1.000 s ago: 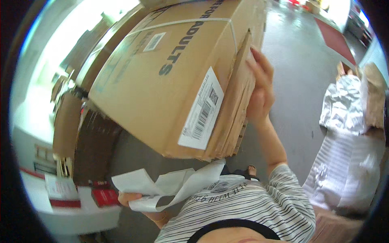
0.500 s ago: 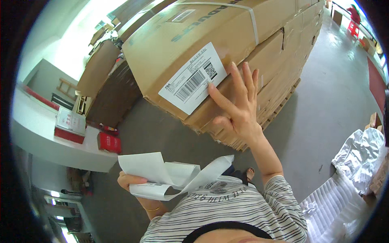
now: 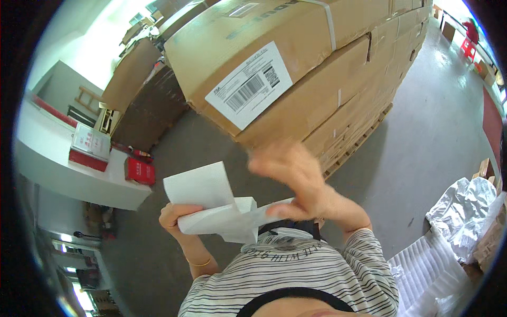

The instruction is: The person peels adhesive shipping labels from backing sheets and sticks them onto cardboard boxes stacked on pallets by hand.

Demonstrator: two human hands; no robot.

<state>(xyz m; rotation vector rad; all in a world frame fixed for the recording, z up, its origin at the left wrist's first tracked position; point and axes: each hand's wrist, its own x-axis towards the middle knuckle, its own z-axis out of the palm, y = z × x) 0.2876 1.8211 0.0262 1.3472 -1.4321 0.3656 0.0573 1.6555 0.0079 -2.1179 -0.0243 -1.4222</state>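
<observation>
My left hand (image 3: 174,216) is closed on a folded, curling strip of white label paper (image 3: 203,185), held in front of my striped shirt. My right hand (image 3: 303,182) is smeared by motion at the strip's right end. Its thumb lies against or just over the paper, and a gap shows between thumb and fingers. Beyond the hands stands a large brown carton (image 3: 203,58), top of a stack. A white shipping label (image 3: 248,87) with a barcode and a square code lies on its near side, flat as far as I can see.
The stacked cartons rest on a wooden pallet (image 3: 364,140). Silvery wrap (image 3: 462,214) and white foam sheeting (image 3: 428,264) lie at the lower right. To the left are a white ledge (image 3: 79,182) and a red box (image 3: 140,171). A person in red (image 3: 470,31) is far off at right.
My right hand has left the label on the carton and come down toward me to the strip's right end. The strip in my left hand has shifted slightly up and folded differently.
</observation>
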